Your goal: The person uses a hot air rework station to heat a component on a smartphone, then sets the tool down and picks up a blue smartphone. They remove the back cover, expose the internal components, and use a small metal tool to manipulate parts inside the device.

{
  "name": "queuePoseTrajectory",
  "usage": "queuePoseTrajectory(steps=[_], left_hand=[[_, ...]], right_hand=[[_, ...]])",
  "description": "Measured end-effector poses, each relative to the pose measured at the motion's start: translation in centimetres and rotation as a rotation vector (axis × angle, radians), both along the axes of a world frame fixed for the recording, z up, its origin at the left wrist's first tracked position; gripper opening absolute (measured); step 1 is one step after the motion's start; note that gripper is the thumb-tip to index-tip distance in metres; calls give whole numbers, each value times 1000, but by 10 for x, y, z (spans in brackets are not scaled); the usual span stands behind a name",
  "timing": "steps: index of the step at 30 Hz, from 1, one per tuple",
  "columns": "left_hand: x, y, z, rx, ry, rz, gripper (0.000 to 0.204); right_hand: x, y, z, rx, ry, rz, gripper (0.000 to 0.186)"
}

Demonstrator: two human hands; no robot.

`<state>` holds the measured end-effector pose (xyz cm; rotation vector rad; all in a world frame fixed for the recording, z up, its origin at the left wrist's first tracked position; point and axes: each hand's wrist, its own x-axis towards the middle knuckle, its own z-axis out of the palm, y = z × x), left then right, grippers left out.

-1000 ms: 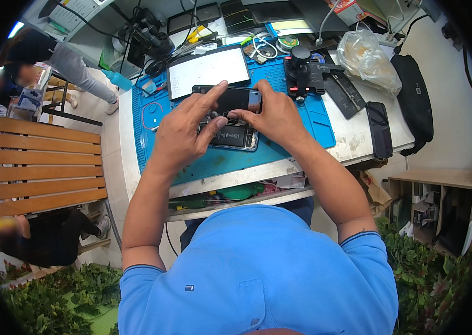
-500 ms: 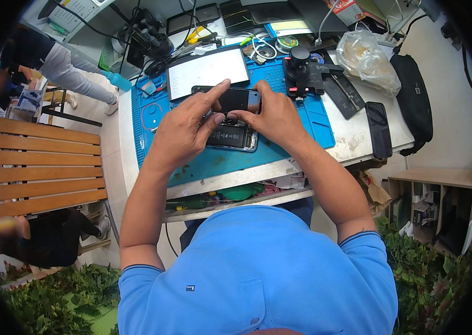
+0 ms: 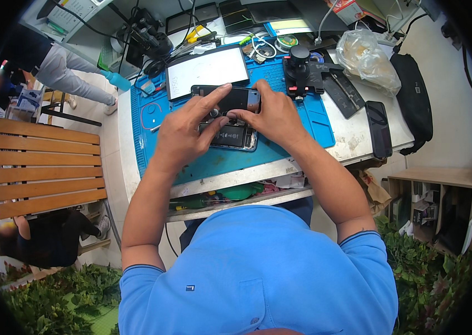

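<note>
An opened phone body (image 3: 251, 140) lies on the blue work mat (image 3: 213, 165), its black battery (image 3: 229, 135) and inner parts exposed. Just beyond it, a dark phone screen (image 3: 233, 99) is held raised along the body's far side. My right hand (image 3: 278, 116) grips the screen's right end, thumb on the near edge and fingers behind. My left hand (image 3: 187, 129) is at the left end, index finger stretched over the screen and thumb low near the body's inner parts. A small silvery round piece (image 3: 214, 113) shows between that thumb and index; its kind is unclear.
Beyond the hands lies a white board (image 3: 208, 70). A black clamp-like stand (image 3: 301, 72) is at the back right, near a plastic bag (image 3: 365, 58), another phone (image 3: 379, 129) and a black pouch (image 3: 413, 100). An open drawer (image 3: 241, 192) sits below the table edge. Two people are at left.
My left hand has shifted slightly, uncovering more of the silvery round piece. My right hand and the phone screen stay nearly still.
</note>
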<state>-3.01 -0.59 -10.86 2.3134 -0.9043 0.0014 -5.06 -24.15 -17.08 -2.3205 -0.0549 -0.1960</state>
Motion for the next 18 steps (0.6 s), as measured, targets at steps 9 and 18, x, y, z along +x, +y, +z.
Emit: queuePoseTrajectory(steps=[9, 18], left_hand=[[2, 0, -1, -93, 79, -46, 72], [3, 1, -11, -187, -6, -75, 81]], right_hand=[[1, 0, -3, 7, -6, 4, 71], [1, 0, -2, 4, 1, -1, 73]])
